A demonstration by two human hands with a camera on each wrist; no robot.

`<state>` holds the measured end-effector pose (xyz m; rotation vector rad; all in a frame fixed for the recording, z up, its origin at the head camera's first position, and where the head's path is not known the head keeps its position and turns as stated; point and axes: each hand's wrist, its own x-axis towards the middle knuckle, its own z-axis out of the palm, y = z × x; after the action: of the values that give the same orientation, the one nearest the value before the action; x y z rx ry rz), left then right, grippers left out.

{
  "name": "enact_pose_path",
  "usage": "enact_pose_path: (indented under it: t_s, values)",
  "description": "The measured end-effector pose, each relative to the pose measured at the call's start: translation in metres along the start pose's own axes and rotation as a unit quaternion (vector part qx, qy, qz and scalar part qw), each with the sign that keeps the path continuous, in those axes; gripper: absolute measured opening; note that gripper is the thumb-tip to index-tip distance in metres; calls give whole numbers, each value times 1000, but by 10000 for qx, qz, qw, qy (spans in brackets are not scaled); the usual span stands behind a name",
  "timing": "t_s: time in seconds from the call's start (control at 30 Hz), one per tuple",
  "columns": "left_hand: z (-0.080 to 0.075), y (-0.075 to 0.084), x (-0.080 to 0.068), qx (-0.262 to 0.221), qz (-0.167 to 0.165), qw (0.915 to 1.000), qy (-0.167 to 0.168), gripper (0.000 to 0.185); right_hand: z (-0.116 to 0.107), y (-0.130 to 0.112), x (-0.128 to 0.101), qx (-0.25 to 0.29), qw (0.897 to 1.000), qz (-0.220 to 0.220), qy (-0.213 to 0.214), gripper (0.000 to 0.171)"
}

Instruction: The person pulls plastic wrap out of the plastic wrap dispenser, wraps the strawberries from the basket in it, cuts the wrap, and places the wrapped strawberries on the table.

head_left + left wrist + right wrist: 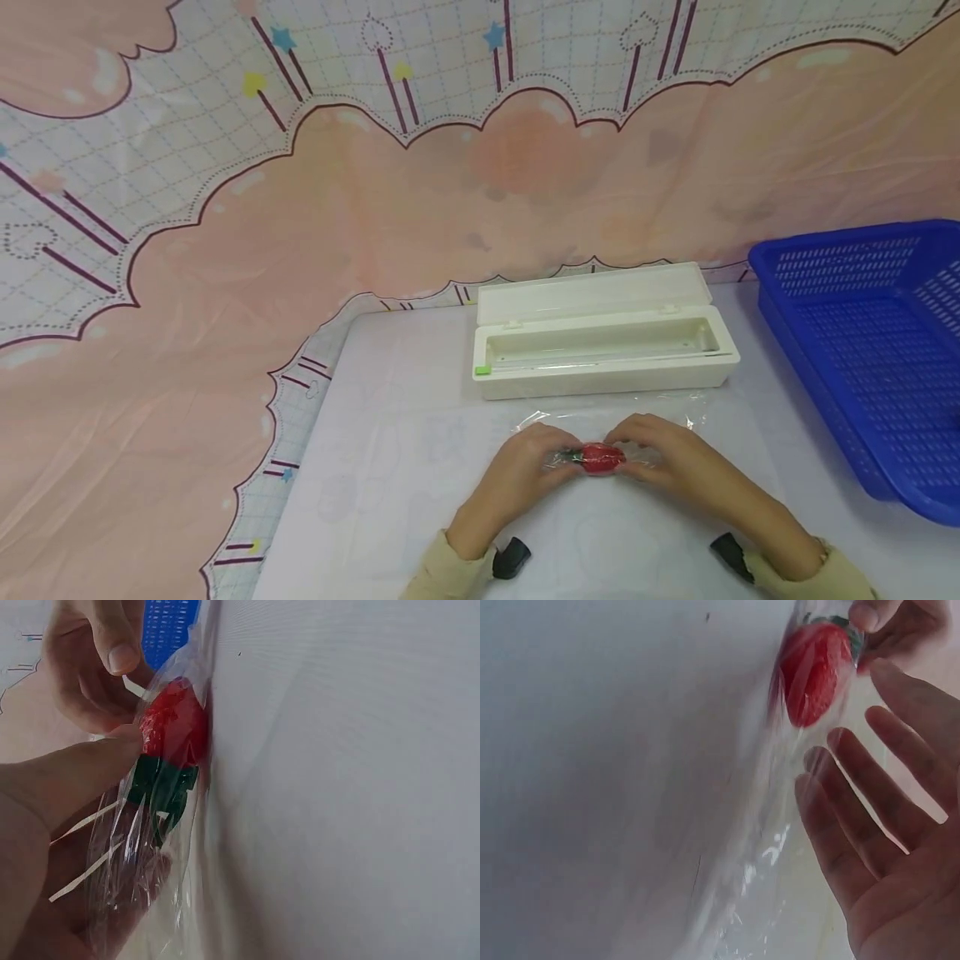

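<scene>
Hands (pixel 592 467) wrapping glossy strawberry (pixel 600 457) in film (pixel 675 417).

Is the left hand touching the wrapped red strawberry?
Touching. The left wrist view shows the left hand with its thumb tip pressed against the clear film over the strawberry.

No text, label, brand name or number can be read anywhere in these views. The backdrop cloth (pixel 465 208) behind the table bears only printed pictures, namely stars, hearts and striped sticks on a grid, with no letters among them. The white dispenser box (pixel 600 350) at the far side of the table has a small green tab at its left end, but nothing legible stands on it, and the blue basket (pixel 862 350) on the right is unmarked.
</scene>
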<state>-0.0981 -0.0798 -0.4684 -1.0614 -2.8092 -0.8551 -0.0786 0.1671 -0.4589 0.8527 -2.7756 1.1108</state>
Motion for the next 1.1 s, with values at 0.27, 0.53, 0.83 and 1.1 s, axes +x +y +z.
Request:
enact_pose_path:
  t_s: [0.27,0.53,0.83,1.1]
  values:
    - [5,1,4,-134,-294,9992,-229,29,8,0,4,-49,9998,-17,-166,26]
    - [7,2,6,-84,-294,9994,-145,26,9,0,7,-16,9996,120,-246,21]
    - [3,2,7,-28,-263,9993,-246,22,5,-1,10,245,9986,49,-470,19]
    - [0,3,7,126,-302,9989,-340,19,6,-2,13,51,9972,100,-736,20]
